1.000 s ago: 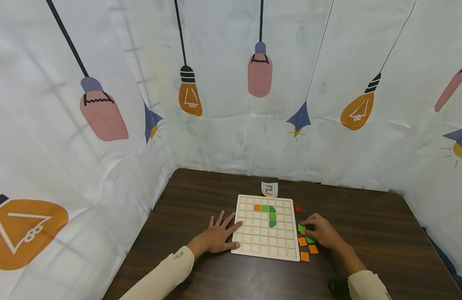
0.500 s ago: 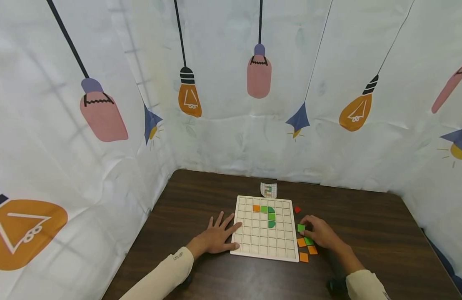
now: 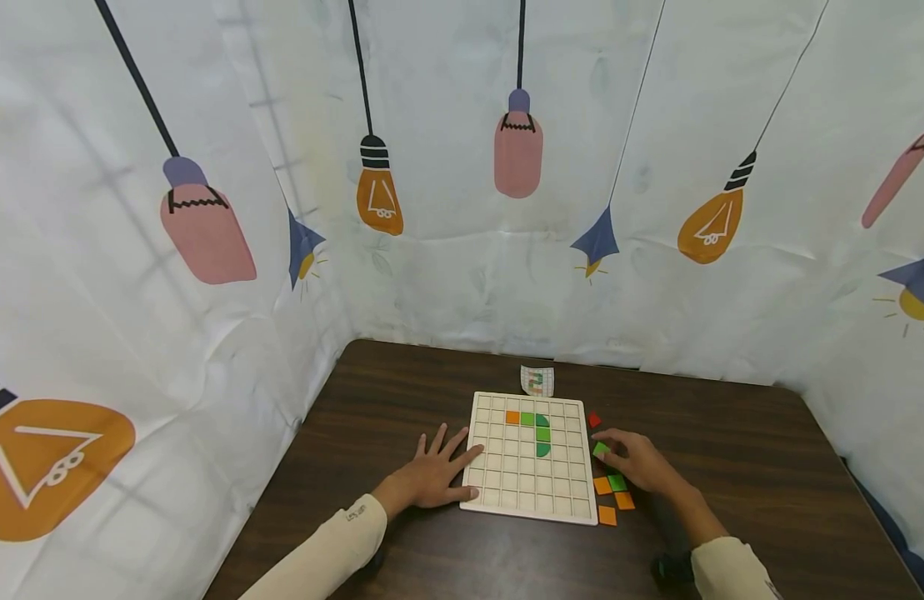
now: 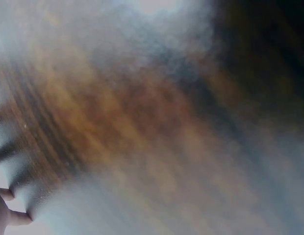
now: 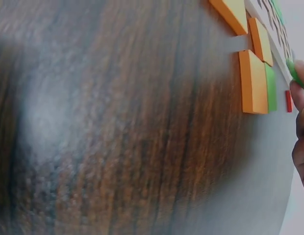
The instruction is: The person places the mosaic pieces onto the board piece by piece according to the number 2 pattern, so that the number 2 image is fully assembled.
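Observation:
A pale grid board (image 3: 506, 487) lies on the table, with an orange square (image 3: 512, 417), green squares (image 3: 542, 434) and dark green rounded pieces (image 3: 542, 450) in its cells. The left hand (image 3: 432, 479), fingers spread, rests at the board's left edge; in the left wrist view only some fingertips (image 4: 14, 215) show at the lower left. Just right of the board, the right hand (image 3: 641, 462) pinches a green piece (image 3: 600, 449) between thumb and fingers. The right wrist view also shows this green piece (image 5: 293, 71) in the fingers.
Beside the board's right edge lie several orange squares (image 3: 607, 516), another green square (image 3: 617, 482) and a red piece (image 3: 594, 420). A small printed paper (image 3: 537, 382) lies behind the board on the dark table (image 3: 716, 442). A patterned white cloth (image 3: 447, 283) hangs behind.
The right hand has lifted and tilted the green piece slightly, and more of the other green square shows. The left hand stays against the board.

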A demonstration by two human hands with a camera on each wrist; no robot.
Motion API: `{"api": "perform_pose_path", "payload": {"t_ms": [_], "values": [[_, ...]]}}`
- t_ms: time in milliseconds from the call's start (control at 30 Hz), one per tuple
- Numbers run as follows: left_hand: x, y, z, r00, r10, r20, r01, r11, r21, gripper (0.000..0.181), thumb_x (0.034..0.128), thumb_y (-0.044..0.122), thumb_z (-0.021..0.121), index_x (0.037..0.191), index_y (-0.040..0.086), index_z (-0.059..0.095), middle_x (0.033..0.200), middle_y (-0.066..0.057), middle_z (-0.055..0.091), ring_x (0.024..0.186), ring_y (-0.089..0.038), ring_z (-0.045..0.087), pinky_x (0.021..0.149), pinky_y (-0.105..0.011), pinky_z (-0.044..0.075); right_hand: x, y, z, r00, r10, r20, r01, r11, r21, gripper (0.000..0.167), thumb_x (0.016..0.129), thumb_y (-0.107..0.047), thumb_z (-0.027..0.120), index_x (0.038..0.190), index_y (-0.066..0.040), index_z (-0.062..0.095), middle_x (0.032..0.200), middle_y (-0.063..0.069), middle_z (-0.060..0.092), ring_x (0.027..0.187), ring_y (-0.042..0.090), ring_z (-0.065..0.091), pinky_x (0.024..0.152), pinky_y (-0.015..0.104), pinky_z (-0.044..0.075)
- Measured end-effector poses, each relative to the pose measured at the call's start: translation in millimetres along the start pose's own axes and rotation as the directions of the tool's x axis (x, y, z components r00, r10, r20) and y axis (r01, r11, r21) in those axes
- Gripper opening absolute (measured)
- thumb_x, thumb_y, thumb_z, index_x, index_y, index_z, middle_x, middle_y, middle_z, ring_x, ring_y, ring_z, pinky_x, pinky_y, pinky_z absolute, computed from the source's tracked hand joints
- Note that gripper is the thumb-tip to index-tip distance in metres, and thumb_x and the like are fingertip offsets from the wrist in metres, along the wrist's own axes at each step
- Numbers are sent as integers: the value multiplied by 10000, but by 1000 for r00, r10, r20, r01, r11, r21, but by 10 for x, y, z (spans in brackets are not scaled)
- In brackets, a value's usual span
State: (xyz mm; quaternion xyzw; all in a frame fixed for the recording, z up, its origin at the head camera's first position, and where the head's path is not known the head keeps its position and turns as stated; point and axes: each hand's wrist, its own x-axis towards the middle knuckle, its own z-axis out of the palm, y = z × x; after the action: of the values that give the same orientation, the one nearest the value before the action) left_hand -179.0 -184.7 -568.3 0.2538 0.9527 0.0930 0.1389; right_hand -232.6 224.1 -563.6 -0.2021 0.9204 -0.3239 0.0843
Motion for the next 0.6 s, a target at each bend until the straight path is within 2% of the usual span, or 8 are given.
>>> {"api": "perform_pose_path", "payload": {"t_ms": [100, 300, 433, 600], "values": [[-2, -5, 9, 1000, -1, -1, 1, 1000, 1, 798, 956, 742, 391, 1616, 334, 200, 1690, -99, 137, 1527, -495, 85, 1123, -747, 173, 11, -22, 6, 1000, 1, -13, -1, 1000, 13, 272, 972, -234, 688, 1217, -117, 701, 1061, 17, 696, 873, 126, 583, 748, 336, 491], [-2, -6, 16, 1000, -7, 4, 7, 1000, 0, 797, 955, 746, 386, 1615, 343, 196, 1692, -90, 131, 1530, -489, 80, 1128, -745, 166, 46, -80, 34, 1000, 16, -7, -15, 993, 114, 248, 954, -259, 713, 1145, -105, 675, 880, -19, 596, 795, 110, 546, 687, 255, 451], [5, -11, 23, 1000, -7, 5, 7, 1000, 4, 797, 953, 752, 380, 1615, 350, 193, 1694, -85, 127, 1532, -485, 75, 1130, -742, 165, 72, -122, 61, 1000, -10, -7, 11, 985, 174, 278, 956, -191, 708, 1188, -46, 659, 887, 15, 576, 805, 113, 544, 674, 247, 460], [8, -14, 21, 1000, -3, 3, 3, 1000, 2, 789, 959, 742, 385, 1616, 350, 192, 1696, -84, 117, 1531, -488, 70, 1131, -744, 160, 117, -188, 110, 999, -53, -14, 54, 981, 187, 296, 954, -158, 707, 1218, -27, 680, 885, 16, 588, 786, 106, 525, 650, 249, 454]]}}
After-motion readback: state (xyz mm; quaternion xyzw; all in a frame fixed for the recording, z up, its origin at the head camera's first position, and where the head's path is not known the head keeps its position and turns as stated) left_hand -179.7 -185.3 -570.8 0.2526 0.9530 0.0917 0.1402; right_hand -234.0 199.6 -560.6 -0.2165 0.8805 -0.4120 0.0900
